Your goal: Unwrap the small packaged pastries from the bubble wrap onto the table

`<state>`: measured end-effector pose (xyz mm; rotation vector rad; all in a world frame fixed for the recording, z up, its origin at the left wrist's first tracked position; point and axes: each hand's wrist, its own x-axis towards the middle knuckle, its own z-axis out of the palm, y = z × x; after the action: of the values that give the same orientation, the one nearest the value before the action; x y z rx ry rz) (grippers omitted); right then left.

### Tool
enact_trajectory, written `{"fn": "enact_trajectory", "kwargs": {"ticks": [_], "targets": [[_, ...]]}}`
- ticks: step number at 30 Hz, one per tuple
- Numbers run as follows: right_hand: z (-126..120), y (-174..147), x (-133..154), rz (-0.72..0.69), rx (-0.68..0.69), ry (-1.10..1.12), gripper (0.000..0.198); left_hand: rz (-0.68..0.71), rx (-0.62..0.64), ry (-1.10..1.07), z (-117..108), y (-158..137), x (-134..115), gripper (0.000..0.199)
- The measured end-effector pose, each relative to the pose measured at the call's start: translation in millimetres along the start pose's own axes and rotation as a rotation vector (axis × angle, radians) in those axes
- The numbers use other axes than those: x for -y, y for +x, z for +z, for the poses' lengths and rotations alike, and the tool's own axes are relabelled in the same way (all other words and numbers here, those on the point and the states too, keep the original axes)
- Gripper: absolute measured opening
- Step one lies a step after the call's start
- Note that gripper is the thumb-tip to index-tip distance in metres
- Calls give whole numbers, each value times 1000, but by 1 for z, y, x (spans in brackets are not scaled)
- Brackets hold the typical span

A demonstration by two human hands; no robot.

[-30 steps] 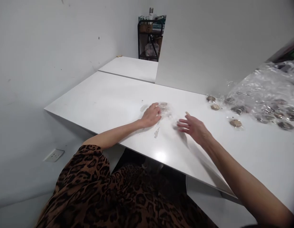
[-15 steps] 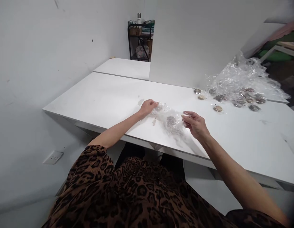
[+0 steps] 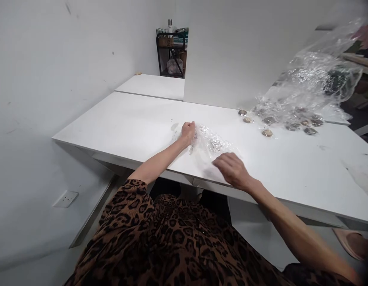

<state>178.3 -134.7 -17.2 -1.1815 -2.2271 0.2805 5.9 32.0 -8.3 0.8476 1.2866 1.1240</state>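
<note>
A crumpled sheet of clear plastic wrapping [image 3: 206, 139] lies on the white table in front of me, with a darker lump [image 3: 215, 145] showing blurrily through it. My left hand [image 3: 188, 132] is closed on the wrapping's left end. At the wrapping's near right edge is my right hand [image 3: 231, 169], back upward and fingers curled together on the film; its fingertips are partly hidden and slightly blurred.
Several small round pieces in clear wrap [image 3: 267, 133] lie to the right, beside a big heap of clear plastic [image 3: 309, 79]. A white upright panel [image 3: 237, 51] stands behind the table [image 3: 127, 123]. A black rack [image 3: 158, 53] is at the back.
My right hand has moved down and left with the wrapping's edge, and its back now faces up. My left hand has shifted slightly right. The plastic heap at right rises higher.
</note>
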Motion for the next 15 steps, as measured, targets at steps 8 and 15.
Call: {"fn": "enact_trajectory", "kwargs": {"ticks": [8,15], "targets": [[-2,29,-31,317,-293,137,45,-42,187,-23,6,-3,10,28],[1,57,-72,734,-191,596,62,47,334,-103,-5,-17,5,50]]}}
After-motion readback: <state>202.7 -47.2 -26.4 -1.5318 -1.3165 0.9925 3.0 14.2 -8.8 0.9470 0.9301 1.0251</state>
